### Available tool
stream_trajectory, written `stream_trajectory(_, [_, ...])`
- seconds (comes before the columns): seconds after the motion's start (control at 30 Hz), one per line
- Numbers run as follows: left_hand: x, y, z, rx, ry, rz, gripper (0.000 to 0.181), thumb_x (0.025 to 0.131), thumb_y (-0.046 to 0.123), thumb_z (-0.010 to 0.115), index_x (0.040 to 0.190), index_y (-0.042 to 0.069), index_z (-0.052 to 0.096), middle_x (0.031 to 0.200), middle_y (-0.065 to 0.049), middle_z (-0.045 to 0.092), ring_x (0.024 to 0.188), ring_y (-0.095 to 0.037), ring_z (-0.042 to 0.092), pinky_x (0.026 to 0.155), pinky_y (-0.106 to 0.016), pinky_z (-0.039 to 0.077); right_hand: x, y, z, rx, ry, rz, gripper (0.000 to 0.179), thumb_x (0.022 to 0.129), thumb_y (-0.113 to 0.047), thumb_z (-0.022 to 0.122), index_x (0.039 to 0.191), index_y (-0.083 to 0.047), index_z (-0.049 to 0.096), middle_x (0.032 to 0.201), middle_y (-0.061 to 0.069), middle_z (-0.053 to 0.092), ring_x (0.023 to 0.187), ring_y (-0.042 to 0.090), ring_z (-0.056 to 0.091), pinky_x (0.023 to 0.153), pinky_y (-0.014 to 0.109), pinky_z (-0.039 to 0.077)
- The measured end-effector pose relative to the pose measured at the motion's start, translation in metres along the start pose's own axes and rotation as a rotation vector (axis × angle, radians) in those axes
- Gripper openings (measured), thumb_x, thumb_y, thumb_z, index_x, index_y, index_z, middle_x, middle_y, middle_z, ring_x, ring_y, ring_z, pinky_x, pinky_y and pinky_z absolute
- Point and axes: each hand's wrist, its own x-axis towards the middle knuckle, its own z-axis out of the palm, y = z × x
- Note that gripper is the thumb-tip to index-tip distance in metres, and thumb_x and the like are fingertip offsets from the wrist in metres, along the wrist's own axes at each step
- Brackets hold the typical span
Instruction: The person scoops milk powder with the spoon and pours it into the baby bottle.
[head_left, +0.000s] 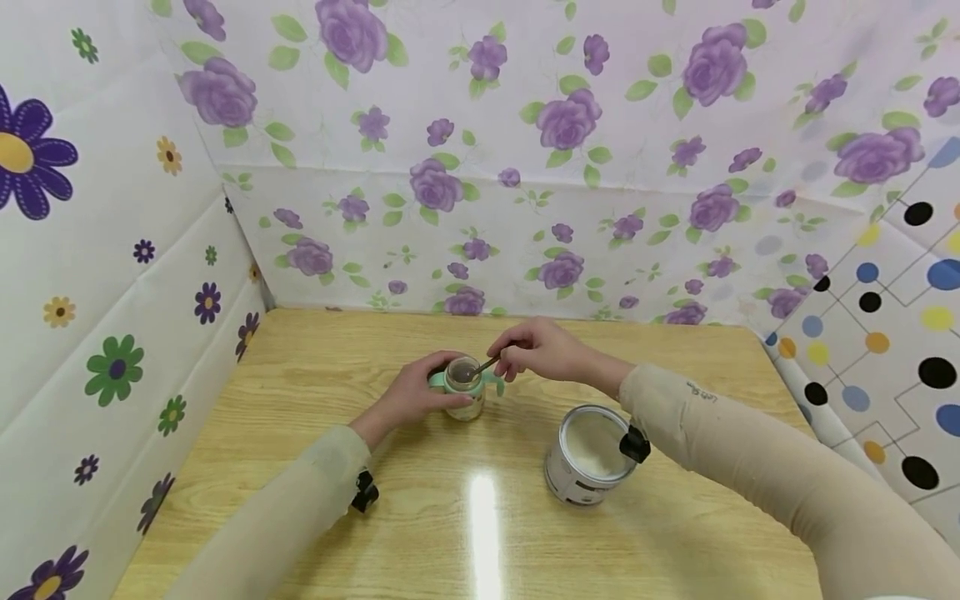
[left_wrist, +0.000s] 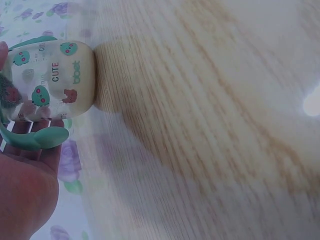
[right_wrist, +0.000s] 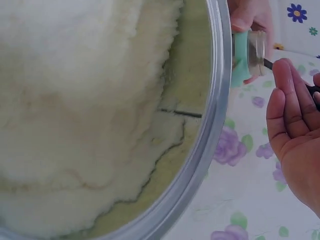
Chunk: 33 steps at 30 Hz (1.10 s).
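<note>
A small clear baby bottle point(head_left: 467, 410) with green side handles stands uncapped on the table, its mouth upward. My left hand point(head_left: 414, 388) grips it from the left; in the left wrist view, several fingers lie behind the printed bottle point(left_wrist: 55, 82) and its green handle point(left_wrist: 37, 138). My right hand point(head_left: 551, 350) pinches the dark handle of a thin spoon point(head_left: 491, 362) from the right. The spoon slants down into the bottle's mouth, and its head cannot be made out. In the right wrist view, my right hand point(right_wrist: 302, 145) is beside the bottle's clear neck point(right_wrist: 257, 55).
A lidless metal can point(head_left: 573, 486) of pale powder point(head_left: 596, 442) stands below my right forearm, close to the black wrist camera point(head_left: 634, 445). Wood-grain table point(head_left: 405, 533) lies underneath. Flower-printed sheets point(head_left: 517, 192) rise behind and at the left, a dotted one point(head_left: 877, 358) at the right.
</note>
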Motion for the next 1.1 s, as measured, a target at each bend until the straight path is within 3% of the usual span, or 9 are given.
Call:
stream_trajectory(0.27, [0.0004, -0.0002, -0.0004, -0.009, 0.004, 0.001, 0.069, 0.087, 0.031, 0.093, 0.148, 0.023, 0.063, 0.136, -0.001, 0.07, 0.123, -0.024, 0.065, 0.107, -0.051, 0.053, 0.0002, -0.0018, 0.0015, 0.074, 0.033, 0.002, 0.034, 0.115, -0.024, 0.053, 0.124, -0.001, 0.077, 0.099, 0.009, 0.082, 0.088, 0.025, 0.079, 0.083, 0.038, 0.065])
stream_trajectory(0.47, [0.0006, -0.001, -0.0001, -0.006, 0.003, -0.006, 0.07, 0.086, 0.032, 0.093, 0.148, 0.022, 0.063, 0.138, -0.001, 0.069, 0.125, -0.024, 0.065, 0.109, -0.052, 0.052, 0.0031, 0.0005, 0.0019, 0.08, 0.129, -0.029, 0.044, 0.117, -0.031, 0.049, 0.119, 0.003, 0.077, 0.09, 0.011, 0.081, 0.08, 0.026, 0.079, 0.076, 0.037, 0.065])
stream_trajectory(0.7, [-0.0005, -0.0011, -0.0003, -0.018, 0.005, -0.006, 0.069, 0.086, 0.032, 0.093, 0.148, 0.023, 0.063, 0.139, 0.0, 0.069, 0.125, -0.024, 0.065, 0.108, -0.052, 0.052, 0.0041, 0.0064, 0.0053, 0.078, 0.183, -0.008, 0.047, 0.116, -0.032, 0.049, 0.117, 0.005, 0.077, 0.088, 0.012, 0.081, 0.078, 0.027, 0.079, 0.08, 0.051, 0.064])
stream_trajectory(0.9, [-0.0015, -0.0008, -0.0001, -0.02, 0.009, 0.005, 0.068, 0.087, 0.032, 0.093, 0.148, 0.022, 0.063, 0.137, -0.001, 0.069, 0.124, -0.025, 0.065, 0.107, -0.053, 0.053, 0.0048, 0.0049, 0.0046, 0.104, 0.196, -0.003, 0.047, 0.116, -0.032, 0.049, 0.116, 0.005, 0.078, 0.091, 0.013, 0.081, 0.081, 0.028, 0.08, 0.075, 0.036, 0.064])
stream_trajectory(1.1, [-0.0001, -0.0018, -0.0001, -0.003, 0.005, 0.01, 0.07, 0.086, 0.033, 0.093, 0.148, 0.022, 0.063, 0.138, 0.0, 0.069, 0.124, -0.024, 0.066, 0.107, -0.05, 0.054, 0.0052, 0.0006, 0.0013, 0.13, 0.219, 0.002, 0.047, 0.116, -0.035, 0.05, 0.116, 0.002, 0.079, 0.092, 0.012, 0.082, 0.083, 0.025, 0.08, 0.075, 0.034, 0.063])
